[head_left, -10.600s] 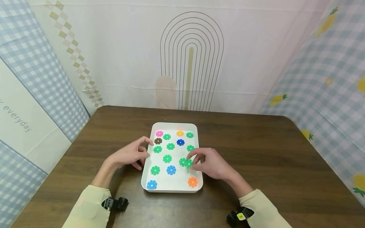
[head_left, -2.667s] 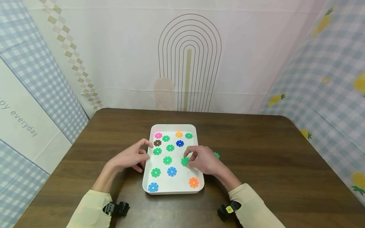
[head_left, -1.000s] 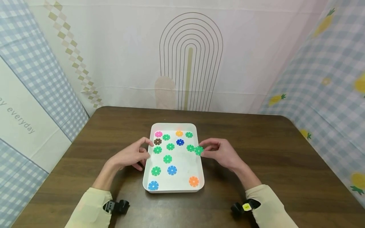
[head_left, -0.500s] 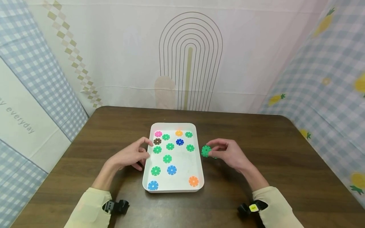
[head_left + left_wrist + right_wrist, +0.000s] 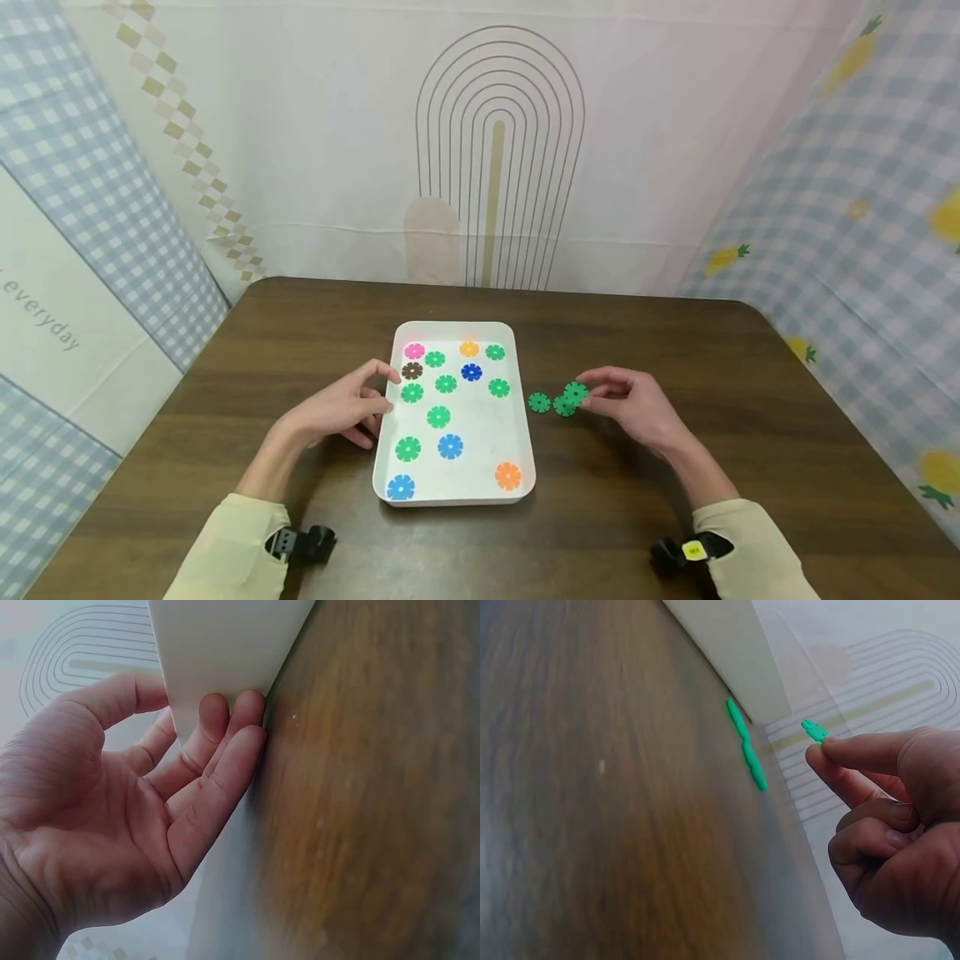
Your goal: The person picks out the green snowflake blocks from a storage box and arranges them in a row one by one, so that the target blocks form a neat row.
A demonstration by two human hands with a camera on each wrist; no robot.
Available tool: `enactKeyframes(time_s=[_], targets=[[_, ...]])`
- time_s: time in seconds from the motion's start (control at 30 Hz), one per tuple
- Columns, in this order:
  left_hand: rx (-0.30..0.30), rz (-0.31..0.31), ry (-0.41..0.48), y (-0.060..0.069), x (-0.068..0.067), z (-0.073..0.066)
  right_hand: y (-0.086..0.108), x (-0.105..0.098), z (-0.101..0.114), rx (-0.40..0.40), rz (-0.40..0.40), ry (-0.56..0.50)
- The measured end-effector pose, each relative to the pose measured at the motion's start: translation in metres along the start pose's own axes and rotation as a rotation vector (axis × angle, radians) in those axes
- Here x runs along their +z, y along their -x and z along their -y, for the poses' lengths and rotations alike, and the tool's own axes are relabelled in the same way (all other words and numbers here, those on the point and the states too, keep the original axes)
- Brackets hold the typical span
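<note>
On the table (image 5: 645, 333) a white tray (image 5: 480, 492) holds several notched plastic discs, mostly green. My left hand (image 5: 339, 408) holds the tray's left edge; thumb and index finger are at the rim, and in the left wrist view other fingertips touch the outer wall (image 5: 225, 645). Right of the tray, my right hand (image 5: 630, 404) pinches a green disc (image 5: 575, 393) between thumb and index finger. That held disc (image 5: 814, 730) shows edge-on in the right wrist view. Beside the tray lie two more green discs, a left one (image 5: 539, 402) and a right one (image 5: 563, 406) partly overlapped by the held disc.
In the tray are also a pink disc (image 5: 414, 351), a yellow disc (image 5: 468, 349), a brown disc (image 5: 412, 371), a dark blue disc (image 5: 471, 372), an orange disc (image 5: 507, 476) and two light blue ones. A patterned cloth (image 5: 322, 150) hangs behind the table.
My right hand has carried green discs out of the tray to the right. One now lies beside the tray's right wall, and the hand has moved further right with another. The left hand has stayed put.
</note>
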State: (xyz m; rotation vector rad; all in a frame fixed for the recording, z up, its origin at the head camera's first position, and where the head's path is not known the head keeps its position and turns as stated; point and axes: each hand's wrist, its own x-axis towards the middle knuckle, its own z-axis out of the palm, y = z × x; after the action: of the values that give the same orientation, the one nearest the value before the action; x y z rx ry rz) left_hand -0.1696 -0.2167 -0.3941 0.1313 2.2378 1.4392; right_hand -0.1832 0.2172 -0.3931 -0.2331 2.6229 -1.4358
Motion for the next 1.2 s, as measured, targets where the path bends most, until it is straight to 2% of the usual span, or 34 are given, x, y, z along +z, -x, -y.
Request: enactKeyframes(time_s=[0.5, 0.87, 1.2], targets=[[-0.002, 0.0, 0.003, 0.0, 0.0, -0.001, -0.002, -0.009, -0.016, 0.018, -0.034, 0.015], [0.001, -0.006, -0.002, 0.001, 0.0, 0.0, -0.004, -0.007, -0.022, 0.02, -0.043, 0.134], [0.004, 0.001, 0.004, 0.0, 0.0, 0.0, -0.003, -0.005, -0.023, 0.055, -0.027, 0.15]])
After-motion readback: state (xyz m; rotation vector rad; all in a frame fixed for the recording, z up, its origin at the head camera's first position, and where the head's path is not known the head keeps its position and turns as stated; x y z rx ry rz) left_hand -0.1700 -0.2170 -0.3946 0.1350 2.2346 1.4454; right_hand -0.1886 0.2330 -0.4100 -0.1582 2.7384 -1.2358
